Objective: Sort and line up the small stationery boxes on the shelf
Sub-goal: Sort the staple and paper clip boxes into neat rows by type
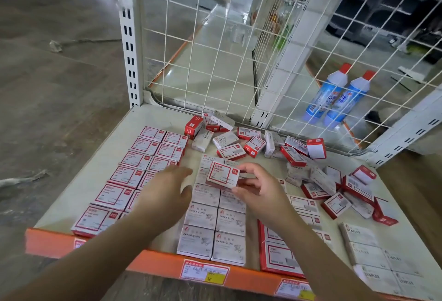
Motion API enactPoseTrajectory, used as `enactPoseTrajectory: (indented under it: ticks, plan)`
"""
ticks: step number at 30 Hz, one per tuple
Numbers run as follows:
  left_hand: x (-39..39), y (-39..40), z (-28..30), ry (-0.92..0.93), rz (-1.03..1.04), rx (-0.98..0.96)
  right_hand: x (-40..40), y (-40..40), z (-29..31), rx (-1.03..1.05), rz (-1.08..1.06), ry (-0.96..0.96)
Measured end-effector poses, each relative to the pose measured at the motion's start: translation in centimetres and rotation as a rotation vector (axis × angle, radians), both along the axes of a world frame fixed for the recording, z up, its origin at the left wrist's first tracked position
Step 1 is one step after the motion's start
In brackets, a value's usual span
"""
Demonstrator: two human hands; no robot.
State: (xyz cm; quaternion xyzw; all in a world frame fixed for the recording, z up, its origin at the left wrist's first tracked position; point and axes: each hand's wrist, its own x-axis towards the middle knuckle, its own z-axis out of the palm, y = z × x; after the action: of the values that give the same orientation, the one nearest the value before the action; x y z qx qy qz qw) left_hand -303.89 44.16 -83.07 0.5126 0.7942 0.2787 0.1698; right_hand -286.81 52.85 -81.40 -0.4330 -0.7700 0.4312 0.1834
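- Above the middle of the shelf [153, 119]: red-bordered paper-clip box [223, 174], pinched at its right edge by the right hand [257, 187], over the grey paper-clip rows [215, 224].
- Left hand [165, 188]: fingers loose, holding nothing, just beside the box.
- Risk: set down here, it would mix types; matching red rows [134, 169] lie left.
- Risk: a sleeve-less forearm sweep could skew lined boxes.
- Unsorted heap [299, 154]: behind, right.

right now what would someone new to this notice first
The eye lands on the red-bordered paper clip box that the right hand pinches above the shelf's middle, with the left hand open beside it. Next comes the contrast: neat rows of matching red-bordered boxes on the left of the shelf, against a jumbled heap of boxes at the back right.
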Motion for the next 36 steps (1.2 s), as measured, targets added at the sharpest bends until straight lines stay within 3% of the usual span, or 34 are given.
enactPoseTrajectory:
  ticks: [11,17,36]
  plan:
    - [-5.8,-0.1,0.5,0.178,-0.014,-0.139,-4.9,1.6,0.2,0.145,-0.028,-0.154]
    - [-6.7,0.4,0.2,0.261,-0.100,-0.271,-7.9,3.1,0.3,0.175,-0.042,-0.141]
    - [-9.3,4.7,-1.7,0.239,-0.031,-0.206,-15.6,7.1,-2.3,0.217,-0.017,-0.113]
